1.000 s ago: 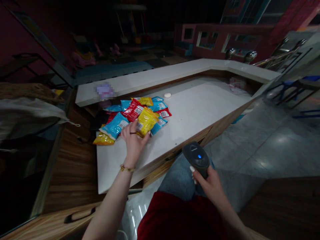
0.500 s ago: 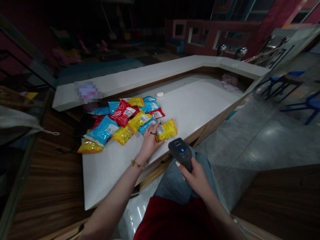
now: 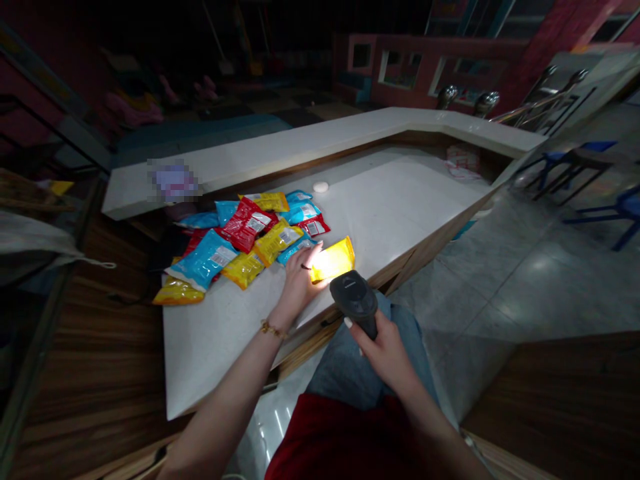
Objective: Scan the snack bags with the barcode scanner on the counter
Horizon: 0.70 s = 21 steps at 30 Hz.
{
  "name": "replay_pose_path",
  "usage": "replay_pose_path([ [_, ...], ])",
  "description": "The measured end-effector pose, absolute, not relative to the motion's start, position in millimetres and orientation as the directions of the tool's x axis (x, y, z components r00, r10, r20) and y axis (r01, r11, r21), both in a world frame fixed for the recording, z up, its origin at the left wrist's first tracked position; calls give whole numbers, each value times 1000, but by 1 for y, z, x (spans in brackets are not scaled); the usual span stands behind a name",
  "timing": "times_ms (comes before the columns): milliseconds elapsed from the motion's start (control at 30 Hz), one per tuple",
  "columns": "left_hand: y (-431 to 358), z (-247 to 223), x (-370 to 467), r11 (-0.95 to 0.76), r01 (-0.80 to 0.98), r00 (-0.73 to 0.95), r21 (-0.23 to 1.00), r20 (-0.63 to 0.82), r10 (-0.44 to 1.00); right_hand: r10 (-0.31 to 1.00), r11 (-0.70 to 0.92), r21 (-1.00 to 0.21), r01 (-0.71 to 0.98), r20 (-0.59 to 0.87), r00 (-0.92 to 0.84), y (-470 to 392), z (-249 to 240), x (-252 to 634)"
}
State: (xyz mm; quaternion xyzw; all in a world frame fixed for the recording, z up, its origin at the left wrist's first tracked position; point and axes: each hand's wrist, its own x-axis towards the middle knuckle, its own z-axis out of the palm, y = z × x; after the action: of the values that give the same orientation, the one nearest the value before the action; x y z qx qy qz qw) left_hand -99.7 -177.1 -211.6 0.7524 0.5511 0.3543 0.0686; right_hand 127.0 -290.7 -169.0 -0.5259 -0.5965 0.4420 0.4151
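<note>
My left hand [image 3: 299, 283] grips the left end of a yellow packet [image 3: 334, 259] near the front edge of the white counter [image 3: 390, 193]. Bright light falls on that packet and washes out its print. My right hand [image 3: 385, 343] is wrapped round the handle of a black handheld scanner [image 3: 354, 295], whose head points at the packet from just in front. Left of the packet lies a loose pile of shiny packets: a red one [image 3: 246, 225], a blue one [image 3: 203, 259], a yellow one [image 3: 278, 241] and several more, some overlapping.
A small white rounded object [image 3: 321, 187] lies behind the pile. The raised ledge [image 3: 300, 147] runs along the counter's back, with a blurred item [image 3: 174, 181] at its left. A red-and-white bag [image 3: 463, 162] is in the far right corner. Blue stools [image 3: 627, 207] stand at right.
The scanner in my right hand has moved slightly left. Its blue indicator light no longer shows, and bright light now covers the yellow packet. My left hand keeps its place on the packet.
</note>
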Motion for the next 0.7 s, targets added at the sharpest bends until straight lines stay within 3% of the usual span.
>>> replay_pose_path([
  [433,-181,-198,-95,-428,786,254,446,399,881,997,34,-961,273,14,-74,-295,-173,143],
  [567,-161,-190,-67,-485,767,342,420,371,863,999,10,-956,292,-3,-43,-297,-173,156],
  [700,-123,-183,-17,-435,796,313,422,328,891,1000,11,-960,278,11,-4,-298,-175,162],
])
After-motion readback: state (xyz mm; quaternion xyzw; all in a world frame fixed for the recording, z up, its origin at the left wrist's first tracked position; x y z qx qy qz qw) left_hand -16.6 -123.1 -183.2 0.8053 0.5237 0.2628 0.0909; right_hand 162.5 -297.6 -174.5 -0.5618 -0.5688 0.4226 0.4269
